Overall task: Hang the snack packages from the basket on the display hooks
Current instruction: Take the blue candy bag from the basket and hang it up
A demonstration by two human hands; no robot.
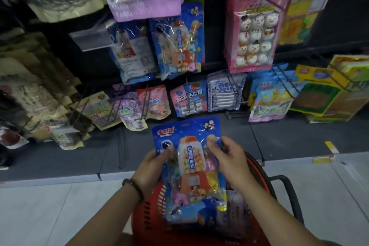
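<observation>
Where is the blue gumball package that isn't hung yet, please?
Lower centre of the head view: left hand and right hand hold the blue gumball package above the red basket.

The packet [191,164] is gleaming as glossy, crinkled plastic film, catching light on its clear window. The basket [148,215] is showing red slotted plastic. The hooks [187,96] are looking like thin dark metal wire; the floor tiles [40,215] are lying smooth and pale.

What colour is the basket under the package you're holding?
Red, with a black handle; the basket shows best in the head view, below the package.
</observation>
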